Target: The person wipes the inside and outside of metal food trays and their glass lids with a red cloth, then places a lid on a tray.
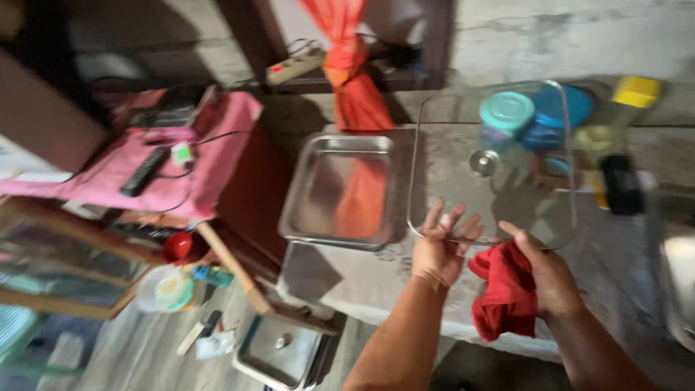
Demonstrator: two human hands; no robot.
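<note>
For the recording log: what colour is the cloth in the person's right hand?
Red. The cloth hangs from the right hand, clearest in the head view.

Several containers stand in a cluster at the far right of the grey counter, seen partly through a clear lid held in front of them. A round jar with a teal lid (507, 112) sits nearest the middle, and just beside it on the right is a blue round tub (557, 116). Further right, a greenish bottle with a yellow cap (628, 101) leans at the counter's back edge. Below that lies a dark, blurred package (621, 185) whose kind cannot be told.
</note>
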